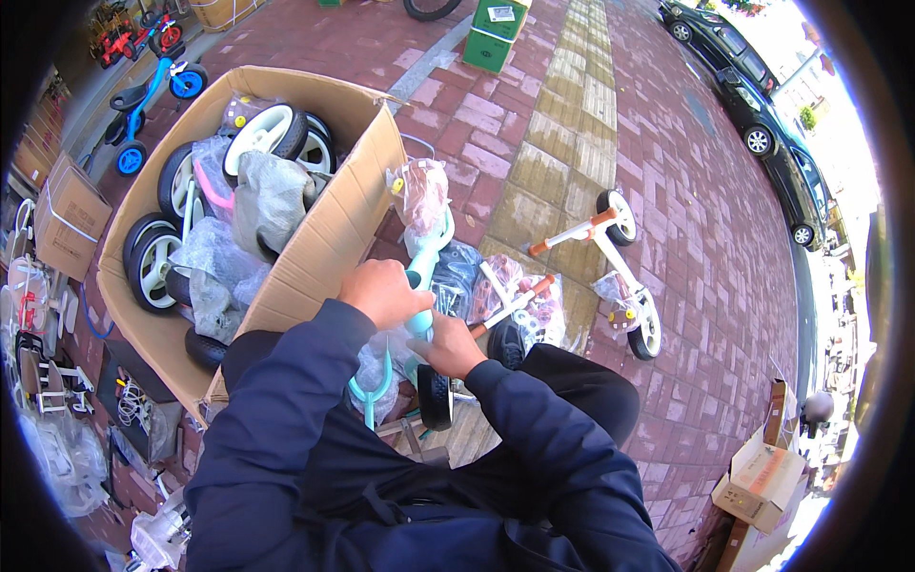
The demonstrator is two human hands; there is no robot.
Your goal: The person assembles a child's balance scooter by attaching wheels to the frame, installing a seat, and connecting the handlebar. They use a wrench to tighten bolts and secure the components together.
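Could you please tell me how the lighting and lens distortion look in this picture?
Head view: bright daylight, with the far right edge washed out nearly white; dark parked cars curve along the rim, and the corners go black; the left hand and right hand on the mint-green frame look fairly sharp.

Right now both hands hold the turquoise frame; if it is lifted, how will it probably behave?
The turquoise frame will probably stay stiff, since it looks thick where the left hand and right hand hold it. Its smooth surface could feel slightly slippery. The plastic-wrapped bundle at its far end may flop, because the wrapping looks loose.
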